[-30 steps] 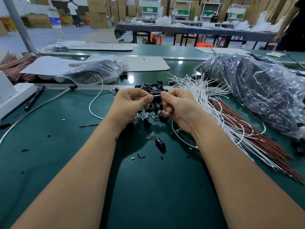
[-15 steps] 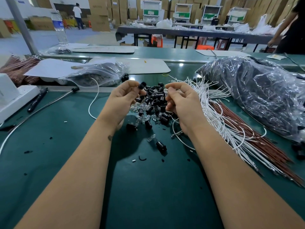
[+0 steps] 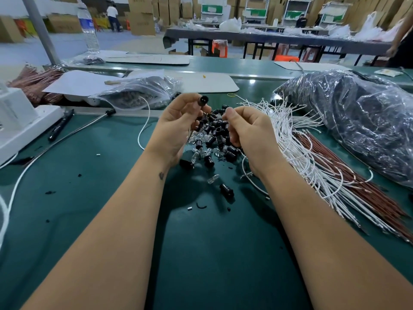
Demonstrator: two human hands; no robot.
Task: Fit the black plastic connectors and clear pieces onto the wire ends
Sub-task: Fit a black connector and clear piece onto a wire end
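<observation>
A pile of black plastic connectors (image 3: 215, 130) mixed with small clear pieces (image 3: 200, 151) lies on the green table mat (image 3: 100, 175). My left hand (image 3: 176, 124) is raised above the pile and pinches one black connector (image 3: 203, 100) between thumb and fingertips, its end facing me. My right hand (image 3: 248, 128) is curled beside it, fingertips pinched together near the pile; what it holds is too small to make out, and a thin white wire (image 3: 250, 184) loops under its wrist. One clear piece (image 3: 212, 179) and one black connector (image 3: 226, 190) lie apart, nearer to me.
A fan of white wires (image 3: 297, 142) and brown wires (image 3: 348, 175) spreads to the right. Behind them sits a large dark plastic bag (image 3: 357, 117). A clear bag of parts (image 3: 138, 92), a black pen (image 3: 60, 125), a white box (image 3: 20, 121) and a water bottle (image 3: 89, 30) stand left.
Both hands have lifted off the pile and drawn apart. The left hand has raised a black connector and turned its end toward me.
</observation>
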